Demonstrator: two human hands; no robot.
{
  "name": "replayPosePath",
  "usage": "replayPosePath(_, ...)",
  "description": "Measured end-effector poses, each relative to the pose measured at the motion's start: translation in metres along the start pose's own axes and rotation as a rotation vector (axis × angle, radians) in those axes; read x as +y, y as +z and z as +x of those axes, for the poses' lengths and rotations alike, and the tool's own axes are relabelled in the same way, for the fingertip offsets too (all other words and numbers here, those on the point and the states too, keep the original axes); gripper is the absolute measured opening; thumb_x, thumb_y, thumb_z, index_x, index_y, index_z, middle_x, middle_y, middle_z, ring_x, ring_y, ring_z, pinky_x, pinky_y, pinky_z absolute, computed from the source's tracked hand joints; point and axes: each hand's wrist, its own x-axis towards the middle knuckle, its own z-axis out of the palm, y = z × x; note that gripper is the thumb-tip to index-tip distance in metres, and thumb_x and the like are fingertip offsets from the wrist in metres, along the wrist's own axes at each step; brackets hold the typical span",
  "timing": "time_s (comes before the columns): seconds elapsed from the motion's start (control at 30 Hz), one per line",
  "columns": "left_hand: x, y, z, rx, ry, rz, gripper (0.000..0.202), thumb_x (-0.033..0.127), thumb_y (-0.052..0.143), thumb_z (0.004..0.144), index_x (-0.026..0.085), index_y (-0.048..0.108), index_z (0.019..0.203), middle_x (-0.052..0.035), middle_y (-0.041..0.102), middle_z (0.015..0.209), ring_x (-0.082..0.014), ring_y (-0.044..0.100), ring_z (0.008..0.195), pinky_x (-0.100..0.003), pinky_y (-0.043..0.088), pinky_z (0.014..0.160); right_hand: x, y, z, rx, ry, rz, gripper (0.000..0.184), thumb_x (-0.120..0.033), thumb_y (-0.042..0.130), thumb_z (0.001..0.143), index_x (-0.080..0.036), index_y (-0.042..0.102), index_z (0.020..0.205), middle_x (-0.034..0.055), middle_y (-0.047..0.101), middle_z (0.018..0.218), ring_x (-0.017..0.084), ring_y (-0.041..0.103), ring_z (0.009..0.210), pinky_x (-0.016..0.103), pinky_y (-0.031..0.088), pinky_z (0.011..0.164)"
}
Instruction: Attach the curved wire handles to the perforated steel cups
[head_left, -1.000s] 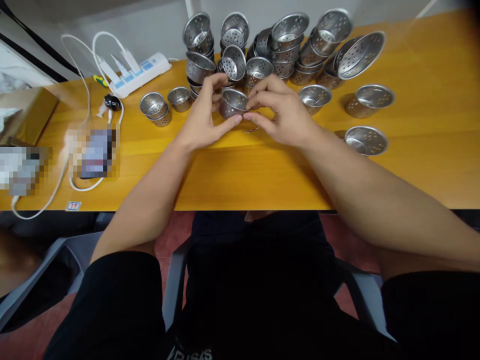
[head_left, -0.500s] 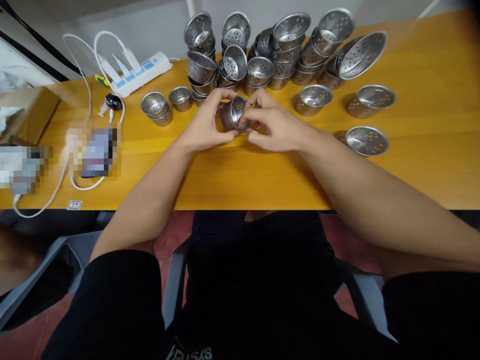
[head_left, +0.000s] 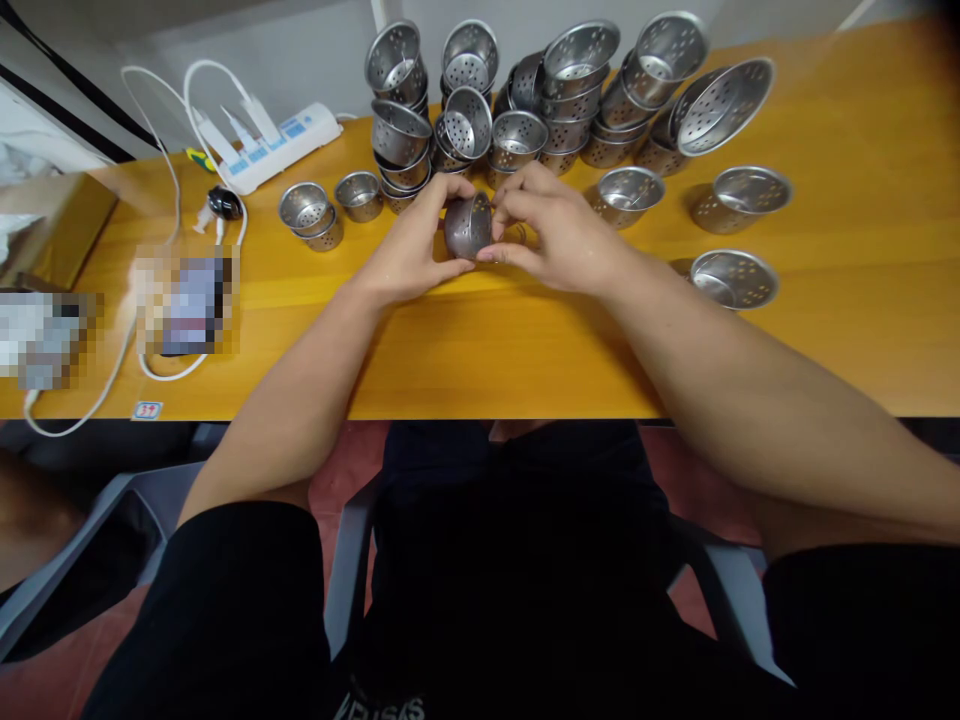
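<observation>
A small perforated metal cup (head_left: 466,228) is held tilted on its side just over the tabletop, between my two hands. My left hand (head_left: 420,237) curls round its left side, thumb below and fingers above. My right hand (head_left: 544,225) grips the cup's rim on the right, with the thumb at the lower edge and the bent fingers higher up. A thin wire-like loop shows by the right fingers; I cannot make out what it belongs to. Behind my hands stand several stacks of perforated metal cups (head_left: 517,135).
Two nested cups (head_left: 306,210) and a single small cup (head_left: 358,197) stand at the left. Three wider cups, one of them (head_left: 735,280) nearest the front, stand at the right. A white power strip (head_left: 289,150) with cables lies back left, near a blurred phone-like object (head_left: 196,305).
The held cup has turned, so its side now shows more than its opening. My right fingers have shifted from inside the opening to the rim.
</observation>
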Motion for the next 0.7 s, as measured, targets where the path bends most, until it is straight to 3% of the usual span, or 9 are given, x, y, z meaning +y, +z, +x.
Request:
replayPosePath(0.23, 0.011, -0.013, 0.003, 0.001, 0.028, 0.038, 0.093, 0.046, 0.107, 0.090, 0.037, 0.062, 0.171, -0.0160, 0.072, 0.175, -0.0444, 0.072, 0.165, -0.062, 0.064, 0.142, -0.011, -0.003, 0.003, 0.044, -0.024, 0.072, 0.040, -0.095, 0.089, 0.093, -0.057, 0.089, 0.103, 0.0022, 0.085, 0.141, 0.054, 0.062, 0.147, 0.086, 0.046, 0.135)
replayPosePath(0.4, 0.015, -0.022, 0.008, -0.011, 0.130, 0.079, 0.091, 0.053, 0.103, 0.095, 0.042, 0.063, 0.175, -0.0160, 0.072, 0.177, -0.0491, 0.068, 0.171, -0.069, 0.060, 0.146, -0.017, 0.000, 0.004, 0.082, -0.009, 0.060, 0.041, -0.099, 0.085, 0.093, -0.060, 0.088, 0.104, 0.0009, 0.086, 0.137, 0.052, 0.061, 0.147, 0.086, 0.048, 0.134)
replayPosePath(0.53, 0.014, -0.028, 0.009, -0.040, 0.184, 0.119, 0.096, 0.055, 0.099, 0.098, 0.044, 0.055, 0.183, -0.0147, 0.068, 0.182, -0.0471, 0.066, 0.172, -0.070, 0.060, 0.146, -0.017, 0.001, 0.006, 0.093, -0.005, 0.088, 0.037, -0.098, 0.091, 0.088, -0.065, 0.090, 0.104, 0.0004, 0.088, 0.133, 0.055, 0.060, 0.150, 0.090, 0.047, 0.131)
replayPosePath(0.7, 0.017, -0.045, 0.000, -0.016, 0.245, 0.144, 0.119, 0.058, 0.101, 0.089, 0.045, 0.042, 0.191, -0.0115, 0.069, 0.181, -0.0456, 0.070, 0.166, -0.071, 0.063, 0.142, -0.013, -0.005, 0.003, 0.067, -0.036, 0.267, 0.055, -0.103, 0.092, 0.090, -0.051, 0.090, 0.107, 0.0050, 0.082, 0.153, 0.049, 0.073, 0.142, 0.085, 0.060, 0.127)
